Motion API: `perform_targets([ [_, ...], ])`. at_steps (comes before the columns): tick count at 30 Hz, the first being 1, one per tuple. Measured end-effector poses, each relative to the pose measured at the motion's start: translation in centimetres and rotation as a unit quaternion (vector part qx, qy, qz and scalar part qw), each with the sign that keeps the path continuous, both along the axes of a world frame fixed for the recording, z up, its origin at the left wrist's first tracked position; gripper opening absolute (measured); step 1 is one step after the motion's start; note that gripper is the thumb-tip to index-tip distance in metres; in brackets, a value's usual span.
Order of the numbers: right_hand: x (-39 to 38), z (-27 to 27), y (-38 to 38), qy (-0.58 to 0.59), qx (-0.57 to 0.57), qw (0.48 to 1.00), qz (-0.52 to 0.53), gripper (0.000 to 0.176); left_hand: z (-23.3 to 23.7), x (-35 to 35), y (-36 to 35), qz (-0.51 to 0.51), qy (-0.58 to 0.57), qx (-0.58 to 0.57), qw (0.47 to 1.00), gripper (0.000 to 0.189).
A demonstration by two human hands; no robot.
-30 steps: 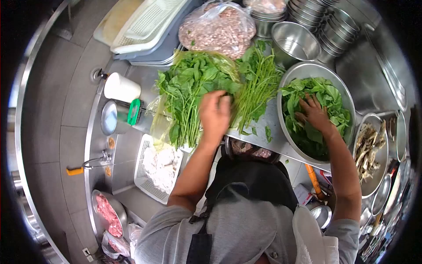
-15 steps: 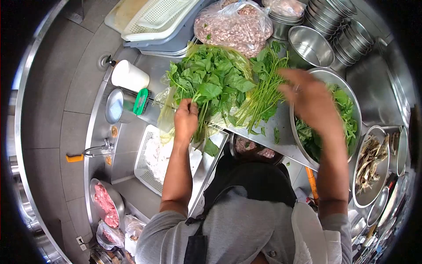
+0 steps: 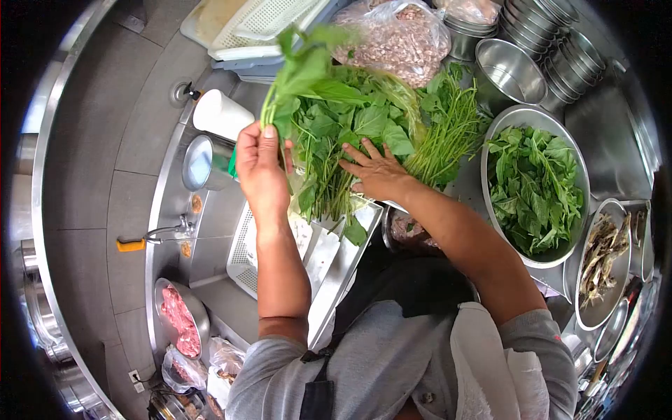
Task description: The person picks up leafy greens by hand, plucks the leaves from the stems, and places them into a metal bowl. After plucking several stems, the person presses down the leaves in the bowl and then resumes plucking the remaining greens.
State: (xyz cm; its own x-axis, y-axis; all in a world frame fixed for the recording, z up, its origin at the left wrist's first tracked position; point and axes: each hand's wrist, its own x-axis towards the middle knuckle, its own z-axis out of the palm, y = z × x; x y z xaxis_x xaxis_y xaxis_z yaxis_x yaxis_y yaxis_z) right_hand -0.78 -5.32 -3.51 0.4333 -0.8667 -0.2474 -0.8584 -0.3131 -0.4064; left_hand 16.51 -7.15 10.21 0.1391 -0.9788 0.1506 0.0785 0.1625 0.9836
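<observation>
My left hand is closed round the stems of a small bunch of leafy greens, lifted upright with its leaf tips blurred. Fingers spread, my right hand lies on the pile of leafy greens spread over a plastic bag on the counter. Right of the pile are thin green stems. Farther right, a large steel bowl holds loose leaves.
A bag of chopped meat and stacked steel bowls stand behind. To the left are a white container, a sink with a perforated white basket, and a bowl of raw meat. Dried pieces fill a dish at right.
My left hand has risen up and left with a bunch from the pile. My right hand has moved left from over the steel bowl onto the pile.
</observation>
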Motion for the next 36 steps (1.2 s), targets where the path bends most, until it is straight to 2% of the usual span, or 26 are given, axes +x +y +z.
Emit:
perform_targets([
  [2, -0.3, 0.3, 0.1, -0.02, -0.018, 1.0, 0.005, 0.059, 1.8, -0.6, 0.1, 0.009, 0.097, 0.005, 0.995, 0.008],
  [5, -1.8, 2.3, 0.8, -0.083, -0.038, 0.996, -0.021, 0.052, -0.5, -0.6, -0.8, -0.104, 0.156, 0.059, 0.98, 0.007],
  [6, -2.4, 2.3, 1.8, -0.156, -0.189, 0.968, -0.059, 0.041, -0.9, -1.4, -0.5, -0.105, 0.163, 0.086, 0.977, 0.006],
  [9, -5.2, 7.0, 3.6, -0.237, -0.263, 0.921, -0.16, 0.029, -2.7, -3.5, 0.5, -0.175, 0.186, 0.106, 0.961, 0.007],
  [10, -5.9, 8.9, 4.3, -0.256, -0.394, 0.867, -0.165, 0.023, -2.9, -4.6, 1.0, -0.186, 0.198, 0.112, 0.956, 0.007],
  [13, -8.1, 13.3, 6.5, -0.229, -0.464, 0.843, -0.145, 0.026, -3.5, -7.9, 2.3, -0.215, 0.204, 0.155, 0.942, 0.007],
  [16, -10.1, 14.7, 7.2, -0.114, -0.509, 0.842, -0.139, 0.026, -3.0, -10.6, 4.2, -0.283, 0.157, 0.166, 0.931, 0.006],
  [19, -12.9, 14.6, 8.2, -0.058, -0.483, 0.858, -0.164, 0.024, -2.5, -12.2, 5.3, -0.339, 0.14, 0.175, 0.914, 0.006],
  [23, -15.2, 14.5, 10.9, -0.052, -0.495, 0.855, -0.147, 0.019, -1.7, -13.5, 6.6, -0.408, 0.132, 0.21, 0.879, 0.005],
  [27, -16.8, 14.5, 14.4, -0.086, -0.466, 0.86, -0.192, 0.013, -2.1, -15.1, 7.4, -0.467, 0.143, 0.252, 0.835, 0.008],
  [31, -21.2, 13.7, 17.6, -0.141, -0.499, 0.798, -0.309, 0.013, -2.0, -17.4, 9.0, -0.47, 0.153, 0.302, 0.815, 0.009],
  [32, -22.0, 13.7, 18.8, -0.137, -0.462, 0.797, -0.365, 0.012, -2.2, -17.7, 9.0, -0.477, 0.161, 0.308, 0.807, 0.009],
  [35, -23.4, 12.7, 21.7, 0.021, -0.394, 0.822, -0.41, 0.014, -2.9, -18.4, 8.6, -0.516, 0.172, 0.322, 0.775, 0.01],
  [36, -23.3, 12.8, 21.5, 0.003, -0.419, 0.815, -0.4, 0.017, -3.0, -18.7, 8.6, -0.531, 0.172, 0.328, 0.762, 0.01],
])
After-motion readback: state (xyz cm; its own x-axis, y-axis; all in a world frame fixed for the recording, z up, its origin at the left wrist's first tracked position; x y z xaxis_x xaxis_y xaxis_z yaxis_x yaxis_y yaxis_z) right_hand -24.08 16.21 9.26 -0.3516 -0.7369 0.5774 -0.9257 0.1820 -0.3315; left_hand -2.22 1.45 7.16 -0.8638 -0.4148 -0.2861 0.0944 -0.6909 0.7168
